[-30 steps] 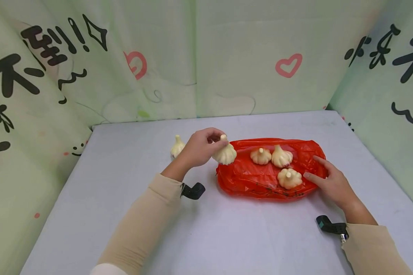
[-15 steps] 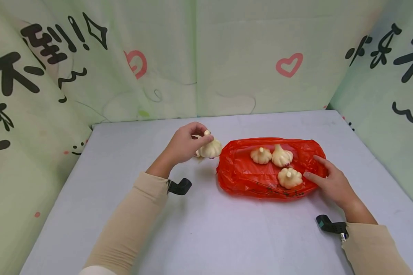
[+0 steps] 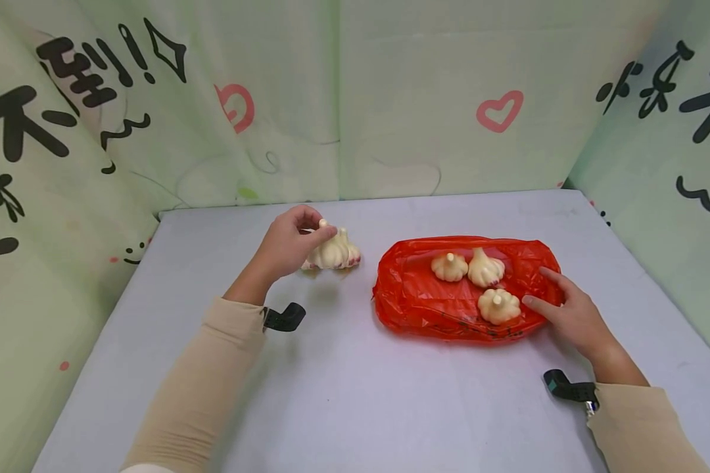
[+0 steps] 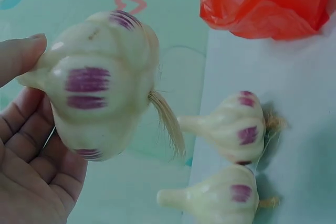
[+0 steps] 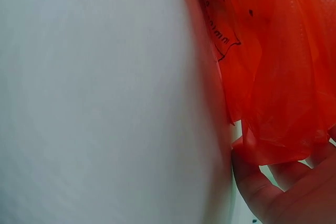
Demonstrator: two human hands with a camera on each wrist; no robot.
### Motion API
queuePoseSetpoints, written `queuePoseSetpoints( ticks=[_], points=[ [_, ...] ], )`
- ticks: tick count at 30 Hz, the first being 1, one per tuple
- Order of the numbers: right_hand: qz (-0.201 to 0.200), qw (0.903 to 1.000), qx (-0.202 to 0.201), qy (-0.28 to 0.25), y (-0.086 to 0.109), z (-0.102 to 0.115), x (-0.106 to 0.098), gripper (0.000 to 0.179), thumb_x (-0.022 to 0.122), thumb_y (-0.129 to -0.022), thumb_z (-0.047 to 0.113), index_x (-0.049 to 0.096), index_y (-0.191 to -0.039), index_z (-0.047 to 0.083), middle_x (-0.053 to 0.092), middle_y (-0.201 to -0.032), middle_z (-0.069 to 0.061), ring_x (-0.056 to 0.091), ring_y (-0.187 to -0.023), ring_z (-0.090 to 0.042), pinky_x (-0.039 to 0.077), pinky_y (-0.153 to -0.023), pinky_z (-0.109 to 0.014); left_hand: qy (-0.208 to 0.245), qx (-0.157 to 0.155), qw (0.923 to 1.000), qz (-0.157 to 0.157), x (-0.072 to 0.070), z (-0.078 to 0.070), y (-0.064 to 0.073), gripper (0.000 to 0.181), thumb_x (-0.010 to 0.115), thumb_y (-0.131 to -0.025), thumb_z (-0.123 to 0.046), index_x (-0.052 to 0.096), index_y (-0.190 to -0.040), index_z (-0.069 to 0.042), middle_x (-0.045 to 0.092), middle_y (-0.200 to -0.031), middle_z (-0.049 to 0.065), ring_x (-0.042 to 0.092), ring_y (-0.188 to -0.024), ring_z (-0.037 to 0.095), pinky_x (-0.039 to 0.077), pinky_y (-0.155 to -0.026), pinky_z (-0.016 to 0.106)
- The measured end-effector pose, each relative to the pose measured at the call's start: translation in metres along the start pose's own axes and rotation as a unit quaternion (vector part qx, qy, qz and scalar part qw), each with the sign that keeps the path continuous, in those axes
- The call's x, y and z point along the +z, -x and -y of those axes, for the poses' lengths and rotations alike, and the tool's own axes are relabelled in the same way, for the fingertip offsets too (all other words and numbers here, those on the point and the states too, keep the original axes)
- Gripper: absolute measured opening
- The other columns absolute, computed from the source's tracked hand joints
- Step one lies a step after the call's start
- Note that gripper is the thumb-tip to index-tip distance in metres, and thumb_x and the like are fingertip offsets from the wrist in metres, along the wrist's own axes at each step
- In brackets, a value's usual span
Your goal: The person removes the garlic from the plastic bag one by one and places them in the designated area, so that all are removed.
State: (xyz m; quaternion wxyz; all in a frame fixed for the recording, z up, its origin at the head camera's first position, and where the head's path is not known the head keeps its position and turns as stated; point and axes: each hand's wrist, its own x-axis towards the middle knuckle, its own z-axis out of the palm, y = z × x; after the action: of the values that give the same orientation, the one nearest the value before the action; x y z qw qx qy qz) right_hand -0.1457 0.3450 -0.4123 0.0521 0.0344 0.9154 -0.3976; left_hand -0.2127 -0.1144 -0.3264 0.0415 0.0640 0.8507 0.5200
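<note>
1. The left hand (image 3: 290, 243) has moved leftward from the left end of the red plastic bag (image 3: 414, 289), bringing the held garlic bulb (image 4: 100, 87) with it. Thumb and fingers pinch that bulb by its stem; it appears raised off the tabletop (image 3: 390, 407).
2. Beside it, left of the bag, a second bulb (image 4: 233, 129) and a third bulb (image 4: 223, 195) sit on the tabletop, stems up. From these angles I cannot tell whether the held one touches either.
3. The right hand (image 3: 576, 322) has not shifted: it grips the bag's right edge.
4. The far-left bulb (image 3: 449, 268), far-right bulb (image 3: 486, 269) and near bulb (image 3: 498, 307) lie on the bag as before.
5. I judge the carry from the bag as nearly complete: the held bulb is well clear of it, though not yet released.
</note>
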Motion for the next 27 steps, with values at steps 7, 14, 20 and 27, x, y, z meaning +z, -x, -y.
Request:
queuePoseSetpoints(
  ticks=[7, 14, 20, 27],
  points=[
    [0.001, 1.0, -0.001, 0.0, 0.0, 0.001, 0.0, 0.081, 0.055, -0.101, 0.039, 0.016, -0.156, -0.004, 0.019, -0.152, -0.041, 0.022, -0.134, -0.061, 0.041, -0.093, -0.07, -0.005, -0.012, 0.9998, -0.018, -0.013, 0.011, 0.003, 0.03, 0.072, -0.093, -0.033, 0.056, -0.102, -0.008, 0.06, -0.107, 0.006, 0.058, -0.102, 0.023, 0.048, -0.078, 0.036],
    [0.001, 1.0, 0.0, 0.0, 0.0, -0.002, 0.0, 0.081, 0.056, -0.101, 0.039, 0.016, -0.157, -0.004, 0.018, -0.152, -0.041, 0.021, -0.134, -0.062, 0.042, -0.092, -0.069, -0.02, -0.026, 0.998, -0.053, -0.026, 0.024, 0.007, 0.033, 0.072, -0.092, -0.035, 0.056, -0.102, -0.008, 0.059, -0.104, 0.007, 0.056, -0.1, 0.023, 0.045, -0.076, 0.034],
    [0.0, 1.0, 0.0, 0.001, 0.0, -0.002, 0.0, 0.081, 0.056, -0.101, 0.038, 0.016, -0.157, -0.004, 0.018, -0.152, -0.041, 0.022, -0.134, -0.061, 0.043, -0.091, -0.069, -0.019, -0.046, 0.996, -0.074, -0.036, 0.037, 0.009, 0.035, 0.073, -0.092, -0.035, 0.055, -0.103, -0.007, 0.058, -0.103, 0.008, 0.054, -0.097, 0.023, 0.045, -0.073, 0.032],
    [0.001, 1.0, 0.0, -0.001, 0.0, -0.002, 0.0, 0.081, 0.056, -0.101, 0.039, 0.016, -0.157, -0.004, 0.018, -0.152, -0.041, 0.022, -0.134, -0.061, 0.043, -0.091, -0.069, -0.011, -0.06, 0.9941, -0.09, -0.042, 0.048, 0.01, 0.037, 0.072, -0.094, -0.034, 0.054, -0.108, -0.005, 0.057, -0.107, 0.009, 0.053, -0.098, 0.024, 0.046, -0.073, 0.031]
  ],
)
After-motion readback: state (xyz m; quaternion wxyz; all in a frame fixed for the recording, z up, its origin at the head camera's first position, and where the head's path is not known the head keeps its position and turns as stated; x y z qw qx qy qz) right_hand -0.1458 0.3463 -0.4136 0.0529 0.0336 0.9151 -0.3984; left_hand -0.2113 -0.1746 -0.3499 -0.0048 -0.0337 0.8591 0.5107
